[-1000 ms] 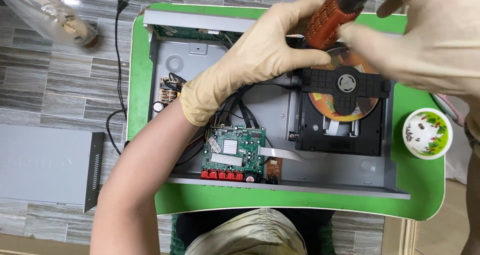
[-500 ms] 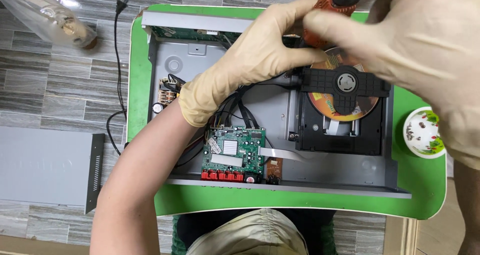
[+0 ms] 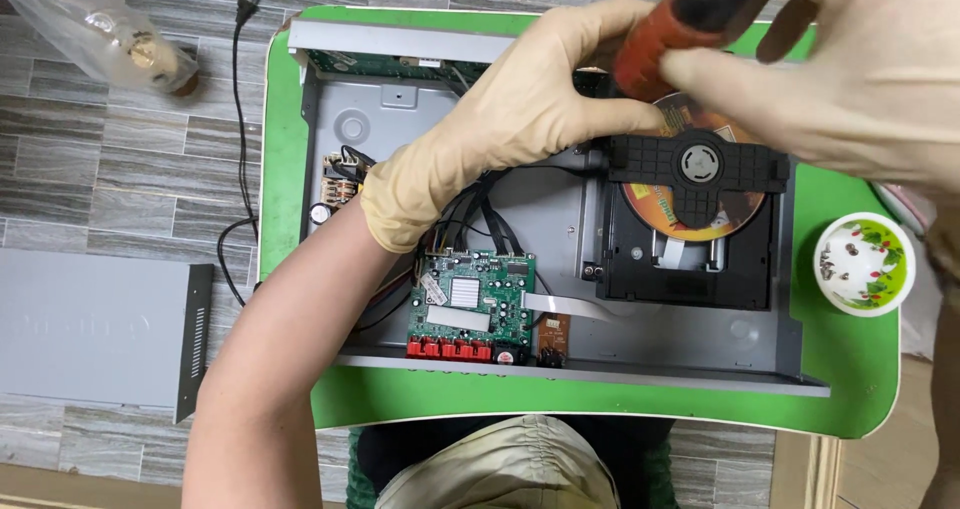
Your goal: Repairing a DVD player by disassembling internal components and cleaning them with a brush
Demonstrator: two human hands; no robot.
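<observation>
Our left hand [image 3: 520,119] rests spread on the open disc player [image 3: 560,219] | right hand [image 3: 860,79], grip wrapped round red-handled screwdriver [image 3: 680,29] over the disc tray's [image 3: 690,219] top-left corner | clear bag [image 3: 90,34] on floor, top left | white bowl [image 3: 863,264] at green desk's [image 3: 285,169] right edge | grey lid [image 3: 100,329] left.

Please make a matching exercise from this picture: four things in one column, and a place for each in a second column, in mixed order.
Things:
1. small bowl
2. grey metal cover
3. green circuit board
4. screwdriver

Places:
A. on the tiled floor, left of the green tray table
B. held in the right hand
C. at the tray table's right edge
D. inside the open player case, near its front wall

Pairs: 1-C, 2-A, 3-D, 4-B
</observation>
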